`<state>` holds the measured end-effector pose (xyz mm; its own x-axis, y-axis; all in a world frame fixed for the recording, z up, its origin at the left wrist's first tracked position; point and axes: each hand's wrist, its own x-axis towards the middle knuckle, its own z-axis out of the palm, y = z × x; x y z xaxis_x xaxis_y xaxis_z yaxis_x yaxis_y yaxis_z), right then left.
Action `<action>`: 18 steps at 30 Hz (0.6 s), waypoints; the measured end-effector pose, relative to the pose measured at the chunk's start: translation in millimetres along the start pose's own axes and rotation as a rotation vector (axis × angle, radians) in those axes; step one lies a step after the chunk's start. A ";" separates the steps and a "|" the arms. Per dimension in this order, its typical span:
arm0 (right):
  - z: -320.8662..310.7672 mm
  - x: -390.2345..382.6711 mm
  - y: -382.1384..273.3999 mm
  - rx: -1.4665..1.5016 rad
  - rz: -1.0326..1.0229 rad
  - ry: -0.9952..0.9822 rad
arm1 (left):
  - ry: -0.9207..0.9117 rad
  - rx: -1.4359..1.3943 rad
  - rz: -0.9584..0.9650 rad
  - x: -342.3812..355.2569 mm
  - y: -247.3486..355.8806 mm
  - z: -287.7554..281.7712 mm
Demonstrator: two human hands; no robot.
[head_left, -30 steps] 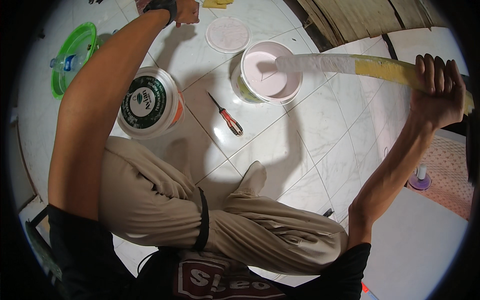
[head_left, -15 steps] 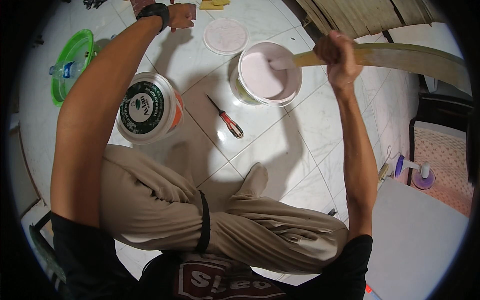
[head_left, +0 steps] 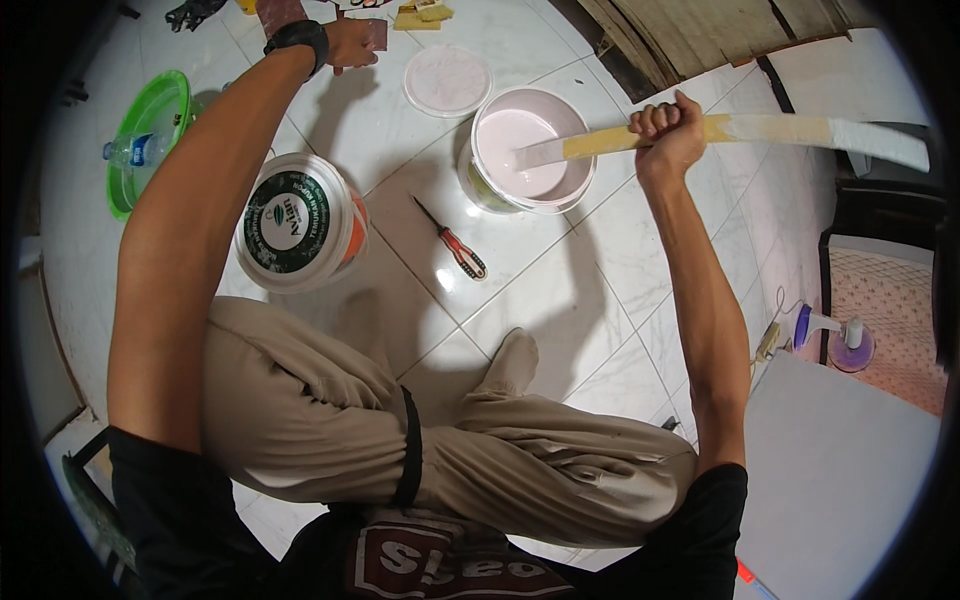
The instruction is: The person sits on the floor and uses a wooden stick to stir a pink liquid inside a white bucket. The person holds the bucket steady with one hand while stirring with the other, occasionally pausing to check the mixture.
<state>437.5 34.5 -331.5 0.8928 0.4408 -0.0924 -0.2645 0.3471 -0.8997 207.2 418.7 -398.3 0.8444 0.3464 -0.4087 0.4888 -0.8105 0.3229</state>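
Observation:
My right hand [head_left: 668,140] is closed round a long flat wooden strip [head_left: 755,128], yellow and whitish. Its left end dips into pale pink paint in an open white bucket [head_left: 572,185]. My left hand [head_left: 348,45] reaches to the top, fingers closed on a small reddish-brown piece [head_left: 378,36], perhaps a sheet. A pale round lid [head_left: 447,78] lies behind the bucket. A red-and-black screwdriver [head_left: 463,254] lies between that bucket and a lidded white bucket [head_left: 300,220] beside my left forearm.
A green basin [head_left: 125,195] with a plastic bottle [head_left: 143,149] sits at left. Yellow scraps [head_left: 425,16] lie at top. Wooden planks [head_left: 690,35] edge the back right. A purple-based appliance [head_left: 845,345] and grey board [head_left: 830,470] are at right. Tiled floor [head_left: 520,290] surrounds my crossed legs.
My right hand has moved left along the strip toward the bucket, then slightly down, with the strip tilting in the paint. My left hand stays at the top, nearly in place.

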 end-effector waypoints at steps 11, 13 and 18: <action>9.8 1.9 -129.1 0.030 -0.195 -0.299 | 0.004 -0.010 0.020 -0.8 -8.0 0.9; 13.9 -4.9 -156.3 0.027 -0.205 -0.394 | 0.022 -0.030 0.065 7.8 -18.1 2.7; 26.0 -27.3 -188.3 0.088 -0.229 -0.526 | 0.027 -0.060 0.120 23.5 -18.5 8.8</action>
<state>453.5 -21.4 -148.5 0.6353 0.6909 0.3450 -0.1354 0.5395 -0.8310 216.1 437.7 -421.4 0.9027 0.2618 -0.3415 0.3955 -0.8176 0.4185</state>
